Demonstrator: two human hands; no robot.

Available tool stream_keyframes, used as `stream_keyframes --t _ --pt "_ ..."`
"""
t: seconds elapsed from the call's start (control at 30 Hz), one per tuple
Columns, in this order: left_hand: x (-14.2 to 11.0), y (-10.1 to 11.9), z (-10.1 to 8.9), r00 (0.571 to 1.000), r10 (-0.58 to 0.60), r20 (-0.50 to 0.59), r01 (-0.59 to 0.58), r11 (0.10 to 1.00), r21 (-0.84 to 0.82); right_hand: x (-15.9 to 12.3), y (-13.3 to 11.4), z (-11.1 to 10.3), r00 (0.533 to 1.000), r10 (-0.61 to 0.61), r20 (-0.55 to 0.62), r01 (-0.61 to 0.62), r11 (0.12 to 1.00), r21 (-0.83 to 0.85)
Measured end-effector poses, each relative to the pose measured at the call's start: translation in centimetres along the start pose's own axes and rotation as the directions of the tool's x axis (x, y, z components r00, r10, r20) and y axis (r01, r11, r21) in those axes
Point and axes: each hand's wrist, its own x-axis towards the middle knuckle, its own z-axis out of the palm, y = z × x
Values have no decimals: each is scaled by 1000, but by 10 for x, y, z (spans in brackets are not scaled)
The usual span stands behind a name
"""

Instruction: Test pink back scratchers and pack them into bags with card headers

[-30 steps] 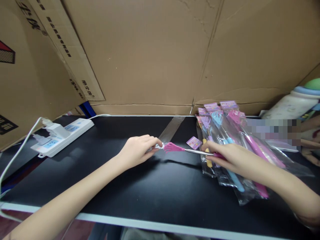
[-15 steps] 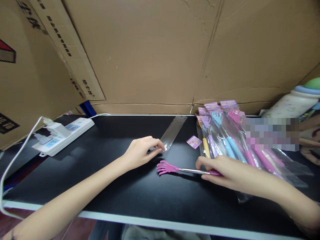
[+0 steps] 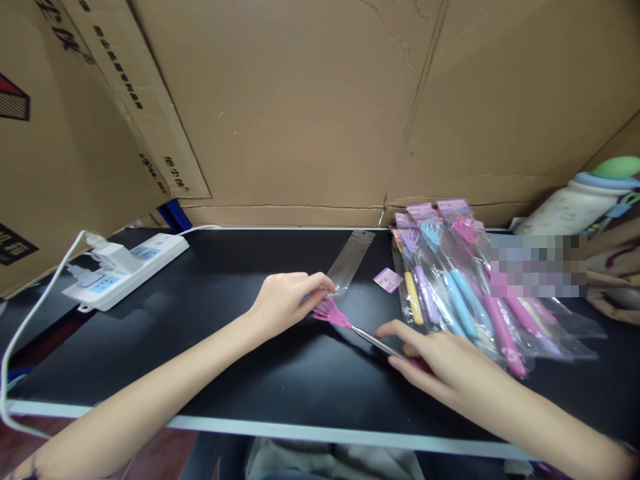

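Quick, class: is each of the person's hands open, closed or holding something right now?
Left hand: closed, apparently pinching the near end of the clear bag.
Right hand: closed, holding the pink hand-shaped scratcher by its handle end.

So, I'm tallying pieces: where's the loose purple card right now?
In the head view, the loose purple card lies right of centre on the black tabletop, between the clear bag and the bagged scratchers.

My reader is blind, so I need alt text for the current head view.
A person's right hand holds a pink scratcher with a hand-shaped head over a black table; the left hand is at the near end of a clear plastic bag. A purple card and several bagged scratchers lie to the right; a white power strip sits at left.
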Motion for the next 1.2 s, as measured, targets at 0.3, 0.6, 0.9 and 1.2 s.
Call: stream_keyframes --t 0.3,0.6,0.9,1.2 --pt "-4 7 0 991 118 -63 -114 991 71 -21 4 9 995 76 -64 -73 996 48" --pt "2 -4 -21 960 -132 -246 119 990 -71 -28 7 5 994 95 -56 -83 977 195" --pt "4 -26 -70 805 -116 -582 283 937 204 -23 13 7 992 100 -74 -82 974 212" --pt "-4 8 -10 993 -4 118 -23 972 233 -18 8 9 1000 23 2 -23 974 224"
